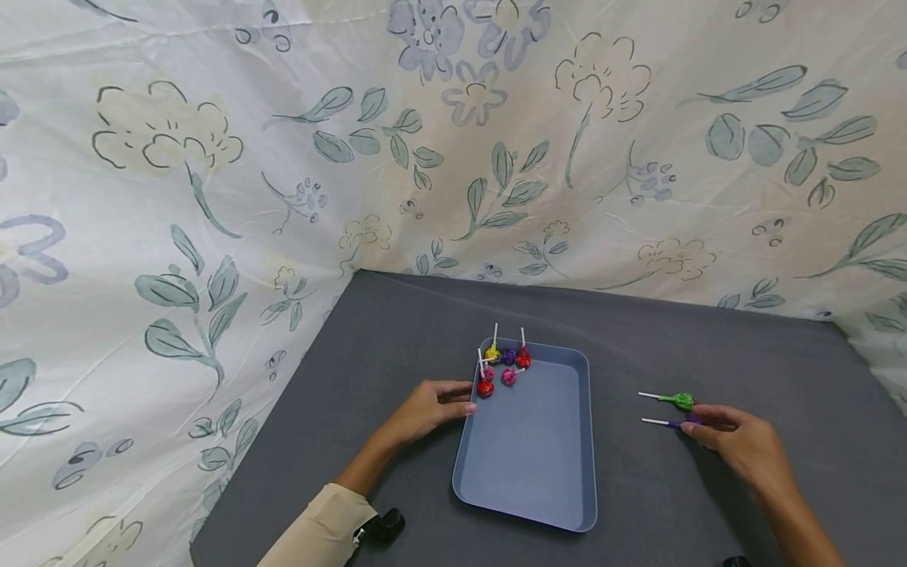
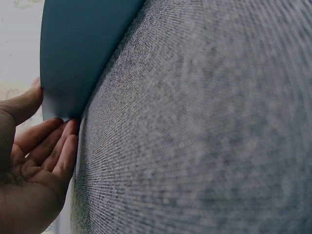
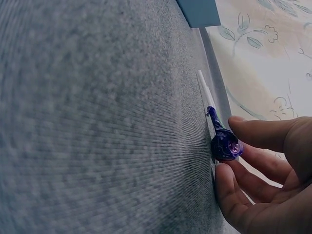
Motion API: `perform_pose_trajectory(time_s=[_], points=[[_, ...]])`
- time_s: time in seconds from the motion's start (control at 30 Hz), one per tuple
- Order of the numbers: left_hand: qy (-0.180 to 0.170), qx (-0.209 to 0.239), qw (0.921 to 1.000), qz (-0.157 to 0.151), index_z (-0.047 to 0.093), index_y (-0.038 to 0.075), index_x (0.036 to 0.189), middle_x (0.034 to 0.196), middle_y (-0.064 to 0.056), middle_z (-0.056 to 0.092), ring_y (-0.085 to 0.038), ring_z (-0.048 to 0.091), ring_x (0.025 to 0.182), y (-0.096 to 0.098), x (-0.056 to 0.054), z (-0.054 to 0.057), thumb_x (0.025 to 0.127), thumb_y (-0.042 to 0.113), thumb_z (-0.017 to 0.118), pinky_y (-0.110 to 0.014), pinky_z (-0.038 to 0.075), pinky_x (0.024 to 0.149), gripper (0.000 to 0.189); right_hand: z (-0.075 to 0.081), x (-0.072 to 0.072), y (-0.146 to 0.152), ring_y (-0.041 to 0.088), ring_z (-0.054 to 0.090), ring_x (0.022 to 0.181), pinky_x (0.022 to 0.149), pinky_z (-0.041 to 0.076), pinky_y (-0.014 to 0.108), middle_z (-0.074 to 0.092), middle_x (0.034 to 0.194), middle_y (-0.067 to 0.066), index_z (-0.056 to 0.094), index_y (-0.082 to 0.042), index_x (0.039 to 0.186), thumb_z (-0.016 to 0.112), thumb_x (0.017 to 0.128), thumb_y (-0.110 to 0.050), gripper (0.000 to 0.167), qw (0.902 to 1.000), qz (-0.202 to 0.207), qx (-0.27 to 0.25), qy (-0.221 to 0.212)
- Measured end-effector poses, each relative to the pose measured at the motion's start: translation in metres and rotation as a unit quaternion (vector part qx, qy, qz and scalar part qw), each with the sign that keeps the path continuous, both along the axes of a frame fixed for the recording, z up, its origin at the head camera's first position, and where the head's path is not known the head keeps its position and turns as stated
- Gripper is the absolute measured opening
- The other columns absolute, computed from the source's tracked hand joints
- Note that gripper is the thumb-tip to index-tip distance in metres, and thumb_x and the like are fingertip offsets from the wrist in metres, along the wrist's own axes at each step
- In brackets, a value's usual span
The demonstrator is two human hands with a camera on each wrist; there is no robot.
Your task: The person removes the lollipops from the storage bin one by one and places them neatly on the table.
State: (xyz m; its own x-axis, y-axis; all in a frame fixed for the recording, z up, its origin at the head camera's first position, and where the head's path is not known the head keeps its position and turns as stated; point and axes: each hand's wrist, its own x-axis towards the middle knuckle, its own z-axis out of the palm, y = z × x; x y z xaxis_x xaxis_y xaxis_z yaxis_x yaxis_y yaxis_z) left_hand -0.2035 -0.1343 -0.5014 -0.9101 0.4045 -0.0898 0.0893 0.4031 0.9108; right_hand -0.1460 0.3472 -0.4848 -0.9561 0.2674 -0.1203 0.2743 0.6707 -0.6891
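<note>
My left hand holds the left side of a blue-grey rectangular tray, thumb at the rim and fingers against the outer wall. That wall of the tray fills the top of the left wrist view. To the tray's right, my right hand pinches a purple-wrapped lollipop by its round head, close over the cloth, its white stick pointing toward the tray. Just beyond it lies a green-wrapped lollipop, near the index finger. Several lollipops sit bunched in the tray's far left corner, including a yellow one and a red one.
Dark grey cloth covers the table under the tray. A floral curtain hangs along the back and left sides. Some lollipop sticks poke out over the tray's far rim.
</note>
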Motion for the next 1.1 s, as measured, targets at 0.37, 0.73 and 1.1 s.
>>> perform_pose_trajectory(time_s=[0.37, 0.73, 1.1], points=[[-0.005, 0.007, 1.0000, -0.001, 0.065, 0.002, 0.143, 0.143, -0.017, 0.067, -0.029, 0.069, 0.127, 0.000, 0.002, 0.004, 0.098, 0.028, 0.079, -0.043, 0.057, 0.105, 0.054, 0.008, 0.000, -0.007, 0.015, 0.065, 0.099, 0.075, 0.045, 0.032, 0.074, 0.126, 0.022, 0.068, 0.003, 0.137, 0.078, 0.096, -0.047, 0.065, 0.9990, -0.043, 0.008, -0.008], [0.000, 0.014, 0.9999, -0.003, 0.066, 0.002, 0.143, 0.142, -0.016, 0.068, -0.028, 0.069, 0.127, 0.001, 0.000, 0.002, 0.098, 0.028, 0.079, -0.043, 0.057, 0.104, 0.054, 0.025, 0.002, -0.019, 0.002, 0.059, 0.102, 0.081, 0.045, 0.035, 0.080, 0.107, -0.008, 0.069, -0.006, 0.139, 0.077, 0.093, -0.059, 0.071, 0.9990, -0.025, -0.037, -0.005], [-0.006, 0.011, 0.9999, 0.000, 0.065, 0.002, 0.143, 0.143, -0.016, 0.067, -0.029, 0.069, 0.128, 0.000, 0.000, 0.003, 0.098, 0.029, 0.079, -0.044, 0.056, 0.105, 0.054, 0.036, -0.003, -0.041, 0.024, 0.058, 0.119, 0.083, 0.046, 0.038, 0.076, 0.127, 0.010, 0.068, -0.010, 0.141, 0.077, 0.090, -0.065, 0.076, 0.9987, -0.019, -0.046, -0.008]])
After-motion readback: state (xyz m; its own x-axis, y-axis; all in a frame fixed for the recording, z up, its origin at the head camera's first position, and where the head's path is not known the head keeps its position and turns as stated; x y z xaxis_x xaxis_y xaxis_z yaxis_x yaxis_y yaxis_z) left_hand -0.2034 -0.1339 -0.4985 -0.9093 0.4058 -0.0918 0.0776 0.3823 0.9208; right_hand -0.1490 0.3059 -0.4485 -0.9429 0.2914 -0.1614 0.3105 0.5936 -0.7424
